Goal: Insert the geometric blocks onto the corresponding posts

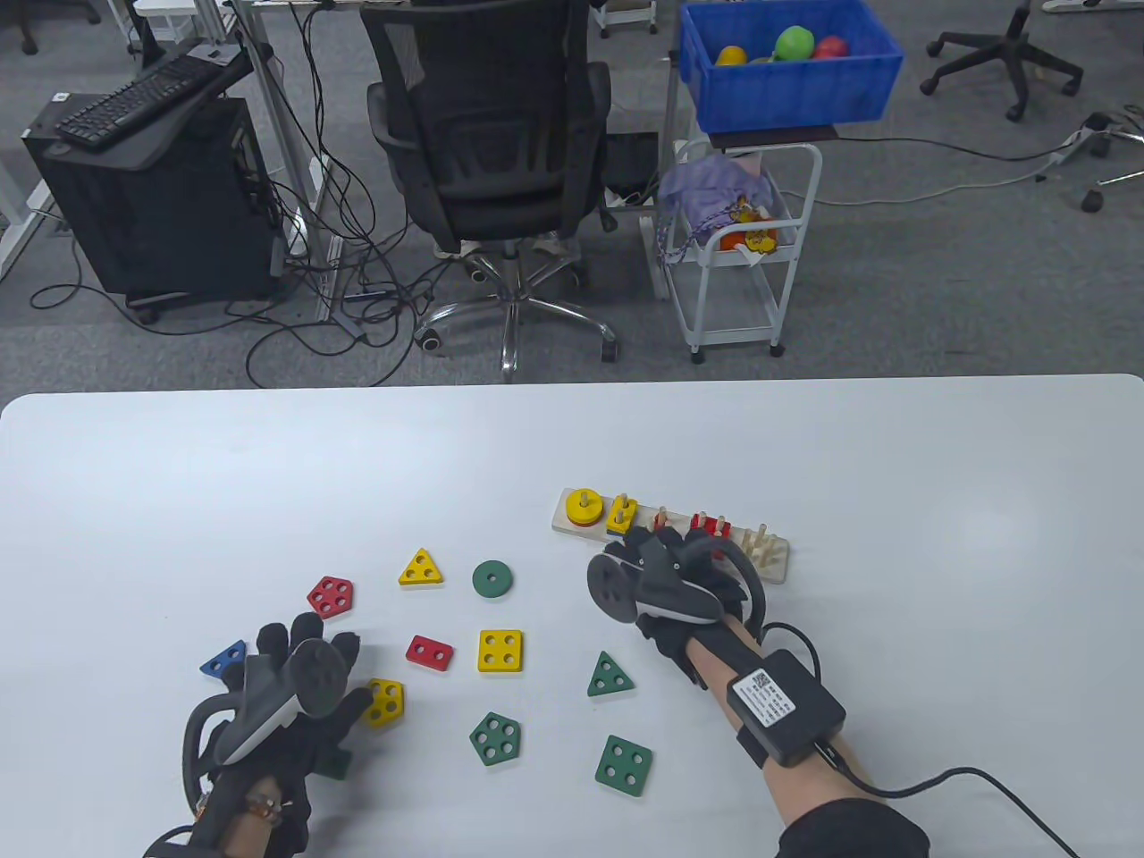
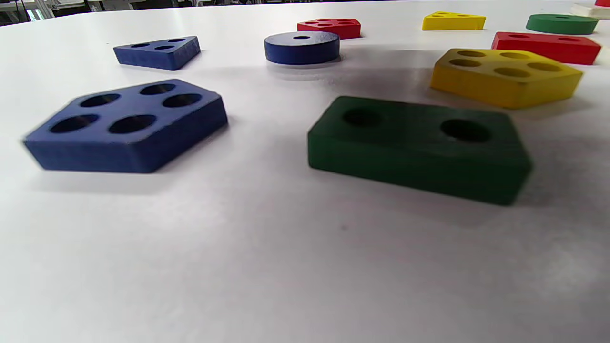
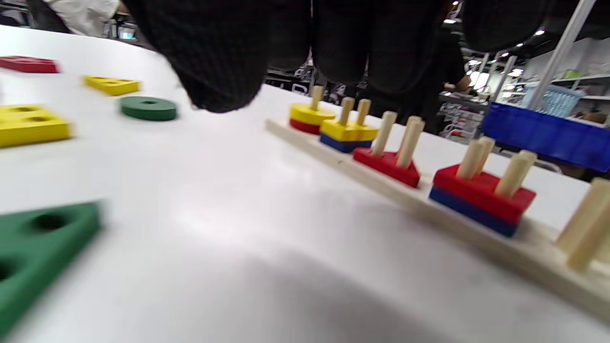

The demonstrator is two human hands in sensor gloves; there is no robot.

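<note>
Wooden and pale, the peg board (image 1: 769,559) lies right of centre in the table view, on the white table (image 1: 268,483). From its left end it carries a yellow disc (image 1: 584,508) over a red one, a yellow two-hole block (image 1: 621,516) over a blue one, a red triangle (image 3: 388,164), then a red square (image 3: 481,190) over a blue one; the pegs at its right end (image 3: 588,224) stand bare. The right hand (image 1: 666,585) hovers just in front of the board's middle, its dark gloved fingers (image 3: 214,62) hanging in from the top of the right wrist view with nothing visible between them, though how far they are spread I cannot tell. At lower left, the left hand (image 1: 277,706) lies with fingers spread, apparently flat over the table and gripping nothing; one fingertip looks to reach the yellow pentagon (image 1: 385,702), though contact is unclear. Loose blocks lie across the lower middle: a red pentagon (image 1: 330,596), yellow triangle (image 1: 421,568), green disc (image 1: 492,579), red rectangle (image 1: 430,652), yellow square (image 1: 500,651), green triangle (image 1: 609,676), green pentagon (image 1: 494,738) and green square (image 1: 624,765). The left wrist view shows a blue square (image 2: 128,126), blue triangle (image 2: 159,51), blue disc (image 2: 301,46) and green rectangle (image 2: 417,147) near that hand.
</note>
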